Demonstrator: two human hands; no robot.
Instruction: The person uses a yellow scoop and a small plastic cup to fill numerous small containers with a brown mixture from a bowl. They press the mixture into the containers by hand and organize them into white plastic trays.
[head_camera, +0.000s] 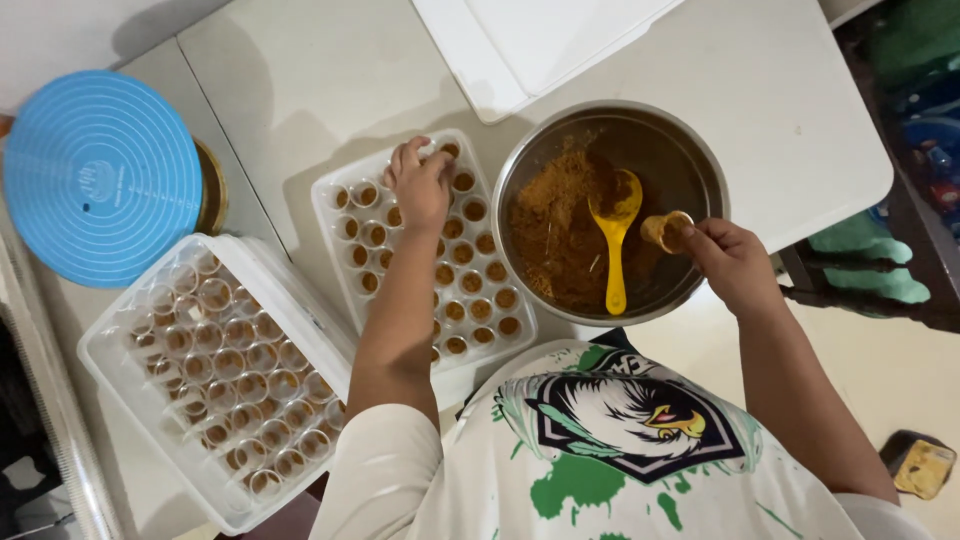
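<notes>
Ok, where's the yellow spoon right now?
The yellow spoon lies in the metal bowl of brown powder, beside the small cup held by the right hand.

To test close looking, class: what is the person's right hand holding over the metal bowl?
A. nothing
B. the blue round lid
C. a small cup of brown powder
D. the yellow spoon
C: the right hand pinches a small cup of brown powder over the metal bowl, while the yellow spoon lies untouched in the powder.

Small brown-filled cup (668, 230) tilted over metal bowl (700, 170).
</notes>
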